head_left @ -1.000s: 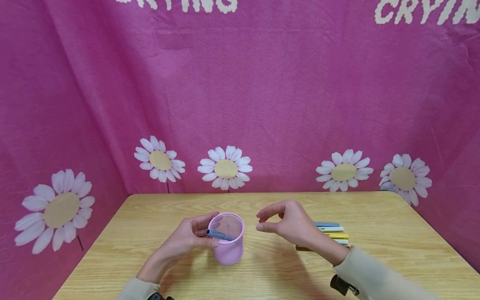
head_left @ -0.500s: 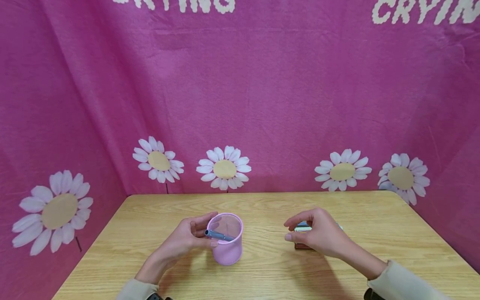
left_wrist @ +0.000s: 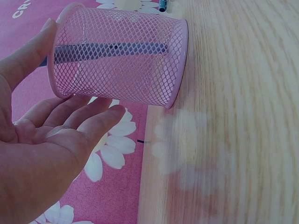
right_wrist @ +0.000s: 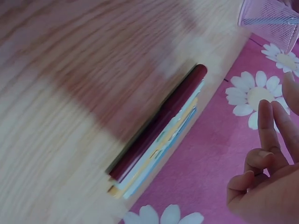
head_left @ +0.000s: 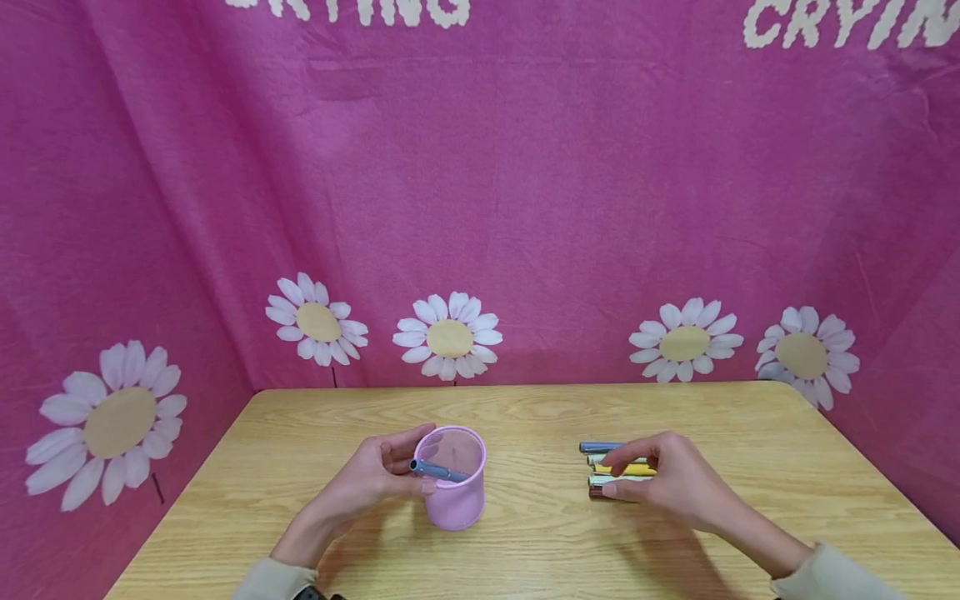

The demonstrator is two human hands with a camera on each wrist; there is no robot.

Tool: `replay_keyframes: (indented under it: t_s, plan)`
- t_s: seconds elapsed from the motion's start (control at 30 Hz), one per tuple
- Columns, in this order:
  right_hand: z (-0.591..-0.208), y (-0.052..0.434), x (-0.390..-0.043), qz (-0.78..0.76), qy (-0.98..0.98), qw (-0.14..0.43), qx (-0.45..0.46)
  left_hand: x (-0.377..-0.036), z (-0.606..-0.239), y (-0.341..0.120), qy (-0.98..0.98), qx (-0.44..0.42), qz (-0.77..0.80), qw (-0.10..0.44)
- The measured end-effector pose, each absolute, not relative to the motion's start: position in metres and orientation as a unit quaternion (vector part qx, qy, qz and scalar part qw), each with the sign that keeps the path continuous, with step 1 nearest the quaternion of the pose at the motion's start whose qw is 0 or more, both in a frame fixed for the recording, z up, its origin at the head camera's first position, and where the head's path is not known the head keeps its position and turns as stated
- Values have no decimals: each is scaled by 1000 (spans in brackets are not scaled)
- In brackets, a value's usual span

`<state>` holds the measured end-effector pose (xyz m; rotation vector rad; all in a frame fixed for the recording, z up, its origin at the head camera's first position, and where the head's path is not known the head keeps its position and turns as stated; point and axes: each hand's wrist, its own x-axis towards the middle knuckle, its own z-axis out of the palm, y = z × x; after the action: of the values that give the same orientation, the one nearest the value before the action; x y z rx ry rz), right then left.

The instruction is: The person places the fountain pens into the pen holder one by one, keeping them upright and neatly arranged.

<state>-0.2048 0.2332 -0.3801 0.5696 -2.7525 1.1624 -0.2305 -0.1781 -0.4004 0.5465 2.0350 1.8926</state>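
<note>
Lying side by side right of the middle of the light wood-grain desk, a row of slim, glossy pens has its long axis running left to right, roughly parallel with the far edge. Closest to the near edge is a dark red pen; beyond it come a pale whitish pen, a bright yellow pen, another pale pen and, farthest out, a blue pen. The right hand is clearly the nearer one: it reaches in from the right, thumb over the dark red pen and index finger over the middle ones, so its opening spans across the pens' length. Its fingers are loosely bent and hold nothing; whether they touch the barrels is hard to judge, as the right wrist view is blurred. Well apart from the row, towards the desk's left edge, a pink cylindrical mesh cup stands upright. A grey-blue pen leans inside, its upper end jutting leftward over the rim. The left hand holds the cup from the left, thumb at the near rim, fingers round the far side.
</note>
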Motion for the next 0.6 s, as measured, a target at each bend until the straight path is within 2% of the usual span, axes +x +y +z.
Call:
replay_keyframes:
  t_s: [0.6]
  plan:
    - [-402, 271, -203, 332, -921, 26, 201, -231, -399, -177, 710, 187, 661, 154]
